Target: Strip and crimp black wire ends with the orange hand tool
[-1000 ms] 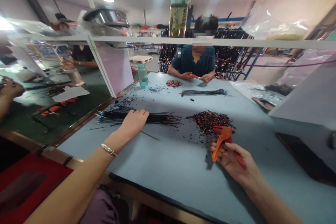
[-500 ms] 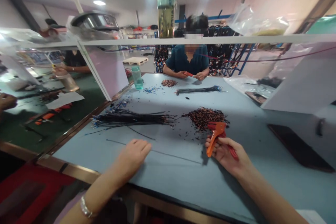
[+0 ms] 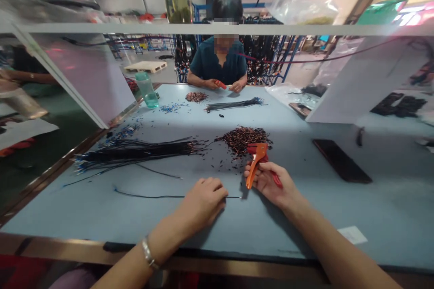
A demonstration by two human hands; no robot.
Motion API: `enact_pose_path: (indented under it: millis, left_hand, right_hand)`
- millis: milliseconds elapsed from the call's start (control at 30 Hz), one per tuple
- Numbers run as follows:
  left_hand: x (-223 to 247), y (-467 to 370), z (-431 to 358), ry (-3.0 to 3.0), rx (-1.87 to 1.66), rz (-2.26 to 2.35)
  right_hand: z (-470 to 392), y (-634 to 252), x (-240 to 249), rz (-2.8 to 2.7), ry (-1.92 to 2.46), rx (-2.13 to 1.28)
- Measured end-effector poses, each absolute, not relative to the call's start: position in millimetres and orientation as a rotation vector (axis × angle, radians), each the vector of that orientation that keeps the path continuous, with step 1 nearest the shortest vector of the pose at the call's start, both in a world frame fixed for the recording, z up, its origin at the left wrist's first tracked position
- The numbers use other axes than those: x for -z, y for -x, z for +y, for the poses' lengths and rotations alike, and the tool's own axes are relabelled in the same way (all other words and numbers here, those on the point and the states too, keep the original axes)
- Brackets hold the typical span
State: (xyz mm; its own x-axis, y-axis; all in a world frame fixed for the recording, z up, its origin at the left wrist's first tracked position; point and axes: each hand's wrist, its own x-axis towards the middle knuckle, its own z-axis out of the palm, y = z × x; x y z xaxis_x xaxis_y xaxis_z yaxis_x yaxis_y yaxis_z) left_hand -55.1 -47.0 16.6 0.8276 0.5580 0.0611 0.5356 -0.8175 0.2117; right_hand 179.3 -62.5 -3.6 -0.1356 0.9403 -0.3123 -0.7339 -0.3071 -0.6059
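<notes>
My left hand [image 3: 205, 198] is closed over a thin black wire [image 3: 149, 196] near its right end; the fingertips are partly hidden beneath the hand. The wire lies along the grey-blue table, a blue tip at its left end and a short stretch showing right of my fingers. My right hand [image 3: 271, 183] grips an orange and red wire stripper [image 3: 257, 165], its head pointing up and away. Just beyond the tool lies a heap of small black and copper-coloured bits [image 3: 242, 139]. A bundle of black wires [image 3: 145, 150] with blue ends rests further left.
Across the table a co-worker [image 3: 217, 61] holds a red tool, near another wire bundle [image 3: 233, 104]. A dark phone [image 3: 341, 160] lies at right, a green bottle [image 3: 147, 90] at back left. A white shelf [image 3: 217, 30] spans overhead, with side panels below.
My left hand has moved right along the wire, closer to its right end and to my right hand. The stripper stays in my right hand. The camera view has turned somewhat right and downward.
</notes>
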Motion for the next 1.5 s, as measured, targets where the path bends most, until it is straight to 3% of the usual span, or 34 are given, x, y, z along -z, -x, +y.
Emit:
enact_pose_path:
  millis: [300,600,900,1000,1167,1333,1400,1500]
  left_hand:
    - [-2,32,-42,-2.945,-0.081,0.867]
    - [-15,28,-2,-1.986,-0.949,1.246]
    - [-3,33,-4,-1.852,-1.13,1.103]
    - [-3,33,-10,-1.873,-1.04,1.024]
    - [-4,32,-23,-1.896,-0.776,0.614]
    - [-7,22,-35,-1.718,-0.812,0.482]
    - [-9,20,-38,-1.631,-0.844,0.492]
    - [-9,23,-38,-1.429,-0.901,0.496]
  right_hand:
    - [-70,-168,5,-0.552,0.753,-1.65]
    - [-82,-169,-11,-0.84,0.792,-1.637]
    - [-85,-156,1,-1.024,0.822,-1.697]
    - [-87,-154,-1,-1.28,0.935,-1.478]
    - [-92,-139,-3,-1.704,1.139,-0.793]
    - [-91,-119,6,-1.873,1.201,-0.161]
    - [-89,-119,6,-1.895,1.164,-0.116]
    - [-87,-127,-2,-1.874,1.037,-0.387]
